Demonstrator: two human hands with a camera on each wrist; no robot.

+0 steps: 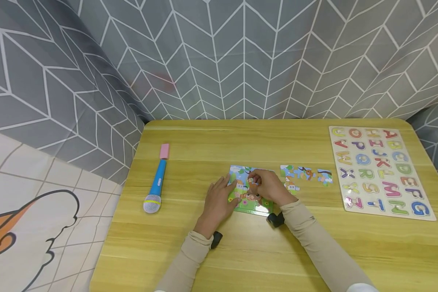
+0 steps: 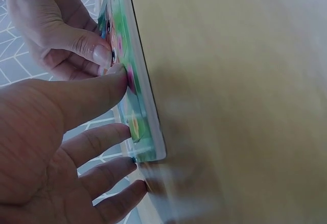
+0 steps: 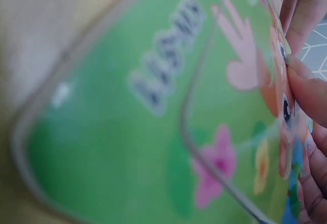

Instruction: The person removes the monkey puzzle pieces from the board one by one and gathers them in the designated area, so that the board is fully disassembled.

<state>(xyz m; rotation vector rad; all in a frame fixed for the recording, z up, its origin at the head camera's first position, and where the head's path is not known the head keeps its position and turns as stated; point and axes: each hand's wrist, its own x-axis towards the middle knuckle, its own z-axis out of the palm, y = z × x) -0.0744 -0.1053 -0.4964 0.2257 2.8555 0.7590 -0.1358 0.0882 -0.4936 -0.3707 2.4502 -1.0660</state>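
Note:
A jigsaw puzzle (image 1: 255, 209) with a cartoon bear, flowers and green grass lies in a shallow tray in the middle of the table. At its left side, my left hand (image 1: 219, 200) rests with fingers spread and thumb on the picture; the left wrist view shows the thumb (image 2: 110, 83) pressing near the rim. My right hand (image 1: 271, 186) is over the upper part of the puzzle, pinching a brown puzzle piece (image 1: 253, 185) between thumb and fingers, mostly covered by them. In the right wrist view the right thumb (image 3: 305, 83) is close by the bear's eyes.
Several loose puzzle pieces (image 1: 306, 173) lie right of the tray. Farther right is an alphabet peg board (image 1: 381, 174). A blue toy microphone (image 1: 157, 182) and a small pink block (image 1: 164, 151) lie on the left. A grey patterned curtain (image 1: 233, 61) hangs behind the table.

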